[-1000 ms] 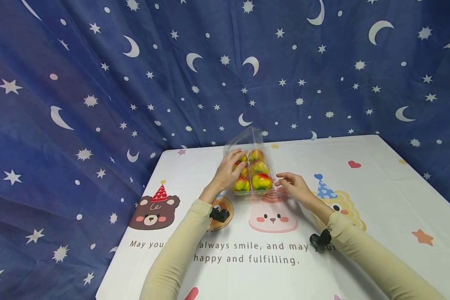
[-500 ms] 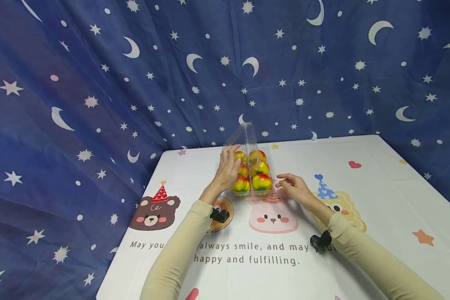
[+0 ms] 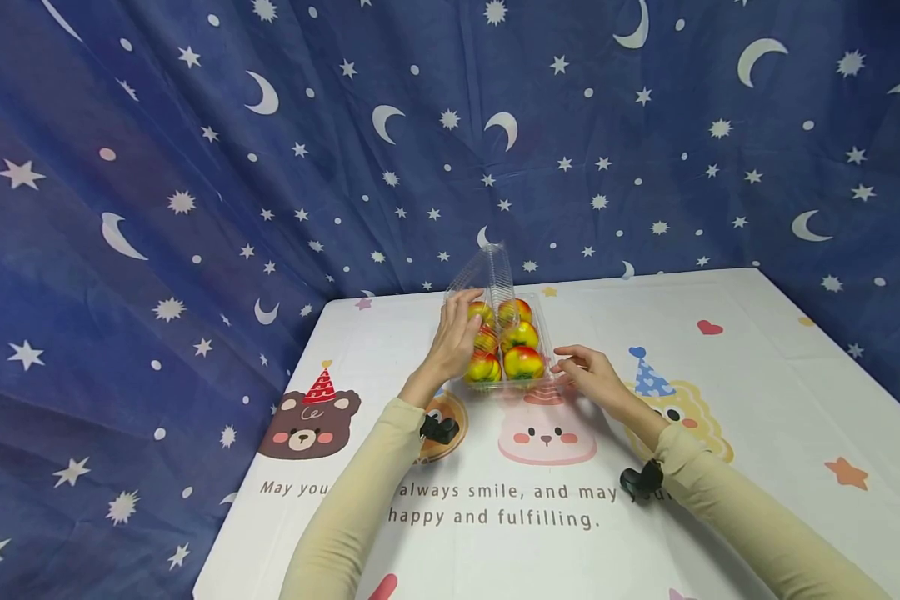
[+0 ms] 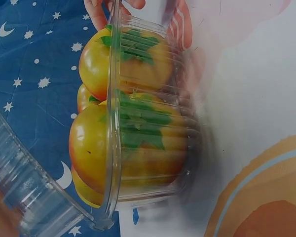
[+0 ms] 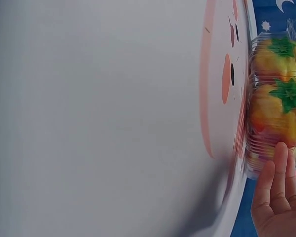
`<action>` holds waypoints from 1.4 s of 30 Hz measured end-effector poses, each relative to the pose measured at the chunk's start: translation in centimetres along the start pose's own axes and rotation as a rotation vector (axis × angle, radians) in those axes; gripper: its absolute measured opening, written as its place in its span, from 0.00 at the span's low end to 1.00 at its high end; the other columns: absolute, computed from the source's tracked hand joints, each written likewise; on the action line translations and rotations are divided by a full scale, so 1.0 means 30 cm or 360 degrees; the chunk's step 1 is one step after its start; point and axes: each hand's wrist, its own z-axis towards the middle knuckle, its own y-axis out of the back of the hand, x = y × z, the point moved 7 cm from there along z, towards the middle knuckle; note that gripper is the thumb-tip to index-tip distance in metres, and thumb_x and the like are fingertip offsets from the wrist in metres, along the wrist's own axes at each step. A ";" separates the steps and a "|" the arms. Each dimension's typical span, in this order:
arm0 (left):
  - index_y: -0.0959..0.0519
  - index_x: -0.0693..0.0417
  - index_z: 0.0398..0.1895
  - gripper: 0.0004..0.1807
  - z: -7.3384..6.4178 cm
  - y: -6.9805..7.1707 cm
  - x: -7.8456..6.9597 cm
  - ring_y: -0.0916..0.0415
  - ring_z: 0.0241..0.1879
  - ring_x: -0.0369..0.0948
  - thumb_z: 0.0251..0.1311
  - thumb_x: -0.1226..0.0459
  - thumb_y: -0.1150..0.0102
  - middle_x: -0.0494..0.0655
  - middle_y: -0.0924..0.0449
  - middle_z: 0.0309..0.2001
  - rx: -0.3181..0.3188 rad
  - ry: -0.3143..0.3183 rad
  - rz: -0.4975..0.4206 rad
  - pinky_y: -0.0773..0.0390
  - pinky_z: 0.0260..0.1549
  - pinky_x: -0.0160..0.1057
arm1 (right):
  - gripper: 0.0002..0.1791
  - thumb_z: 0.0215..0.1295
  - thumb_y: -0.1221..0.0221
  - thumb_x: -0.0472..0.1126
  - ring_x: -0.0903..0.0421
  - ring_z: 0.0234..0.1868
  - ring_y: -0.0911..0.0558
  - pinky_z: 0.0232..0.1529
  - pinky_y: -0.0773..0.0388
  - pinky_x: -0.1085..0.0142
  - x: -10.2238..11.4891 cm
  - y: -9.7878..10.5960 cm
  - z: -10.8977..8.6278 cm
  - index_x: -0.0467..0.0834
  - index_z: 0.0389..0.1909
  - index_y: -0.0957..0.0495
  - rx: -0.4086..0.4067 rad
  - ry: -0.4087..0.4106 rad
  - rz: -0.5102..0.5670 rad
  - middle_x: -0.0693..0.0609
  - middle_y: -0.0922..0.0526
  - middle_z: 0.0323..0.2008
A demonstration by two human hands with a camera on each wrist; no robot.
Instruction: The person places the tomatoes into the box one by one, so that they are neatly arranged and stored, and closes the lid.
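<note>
A clear plastic clamshell box [image 3: 542, 333] stands near the back of the table with several yellow-red persimmons [image 3: 523, 363] in two rows. Green leafy tops [image 4: 143, 118] show on the persimmons in the left wrist view. Hinged on the left, the ribbed lid [image 3: 498, 271] is tilted up over the left row. My left hand [image 3: 453, 337] lies against the lid with its fingers extended; only a blurred bit shows through plastic in the left wrist view. At the box's near right corner is my right hand [image 3: 588, 375], its fingers [image 5: 280, 168] fairly straight beside the box wall.
A white tablecloth [image 3: 487, 558] printed with cartoon animals and lettering covers the table. Behind it and on the left hangs a dark blue curtain [image 3: 420, 208] with moons and stars. Black wrist mounts [image 3: 439, 429] sit on both forearms.
The lid has swung up and left, uncovering more of the right row of persimmons, and my left hand has shifted slightly left with it. My right hand has stayed put.
</note>
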 end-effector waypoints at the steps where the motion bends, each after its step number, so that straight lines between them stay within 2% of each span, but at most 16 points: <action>1: 0.44 0.56 0.72 0.28 0.000 0.000 0.000 0.49 0.69 0.54 0.73 0.55 0.74 0.60 0.48 0.69 -0.0002 0.0001 0.0001 0.43 0.67 0.54 | 0.22 0.72 0.53 0.33 0.37 0.39 0.15 0.42 0.15 0.56 -0.001 0.001 0.002 0.26 0.62 0.32 -0.0001 -0.0007 0.0004 0.28 0.19 0.45; 8: 0.41 0.56 0.72 0.29 0.003 0.003 0.001 0.48 0.70 0.55 0.73 0.54 0.73 0.61 0.47 0.71 -0.0030 0.0047 -0.0027 0.41 0.67 0.56 | 0.22 0.73 0.53 0.33 0.33 0.42 0.17 0.43 0.16 0.53 0.001 0.006 0.009 0.26 0.64 0.34 0.0010 -0.0027 0.0029 0.28 0.20 0.45; 16: 0.40 0.53 0.72 0.27 0.000 -0.008 0.002 0.48 0.70 0.52 0.75 0.55 0.70 0.57 0.46 0.72 0.0021 0.0141 -0.0048 0.39 0.66 0.55 | 0.23 0.73 0.53 0.32 0.34 0.42 0.17 0.45 0.17 0.50 0.007 0.012 0.009 0.24 0.64 0.36 0.0019 -0.0016 0.0079 0.28 0.19 0.45; 22: 0.38 0.55 0.72 0.28 0.002 -0.011 0.001 0.44 0.67 0.51 0.75 0.54 0.71 0.54 0.43 0.70 0.0033 0.0157 -0.0062 0.35 0.62 0.54 | 0.23 0.73 0.53 0.32 0.36 0.42 0.16 0.47 0.18 0.48 0.013 0.017 0.008 0.25 0.64 0.35 0.0014 -0.0032 0.0069 0.30 0.19 0.43; 25: 0.37 0.56 0.72 0.28 0.002 -0.013 0.000 0.43 0.67 0.51 0.75 0.54 0.70 0.54 0.42 0.70 0.0041 0.0165 -0.0069 0.34 0.61 0.54 | 0.23 0.73 0.53 0.33 0.35 0.42 0.16 0.47 0.18 0.47 0.015 0.017 0.008 0.25 0.64 0.35 0.0026 -0.0035 0.0063 0.30 0.19 0.43; 29: 0.37 0.55 0.72 0.27 0.005 -0.016 -0.001 0.44 0.68 0.51 0.76 0.54 0.69 0.55 0.43 0.71 0.0057 0.0181 -0.0069 0.35 0.63 0.55 | 0.23 0.74 0.53 0.33 0.33 0.43 0.17 0.46 0.17 0.48 0.017 0.015 0.009 0.24 0.64 0.36 0.0046 -0.0034 0.0060 0.29 0.19 0.43; 33: 0.36 0.52 0.72 0.26 0.007 -0.016 -0.003 0.44 0.69 0.51 0.76 0.54 0.66 0.54 0.42 0.71 0.0069 0.0190 -0.0061 0.37 0.65 0.56 | 0.23 0.74 0.53 0.33 0.37 0.42 0.16 0.46 0.17 0.49 0.022 0.017 0.012 0.25 0.64 0.36 0.0050 -0.0048 0.0034 0.29 0.19 0.43; 42: 0.34 0.56 0.71 0.27 0.004 -0.026 -0.005 0.44 0.70 0.52 0.75 0.54 0.63 0.55 0.40 0.70 0.0077 0.0169 -0.0078 0.38 0.67 0.56 | 0.23 0.74 0.53 0.34 0.37 0.43 0.16 0.47 0.18 0.48 0.024 0.009 0.011 0.24 0.64 0.36 0.0072 -0.0069 0.0025 0.28 0.20 0.45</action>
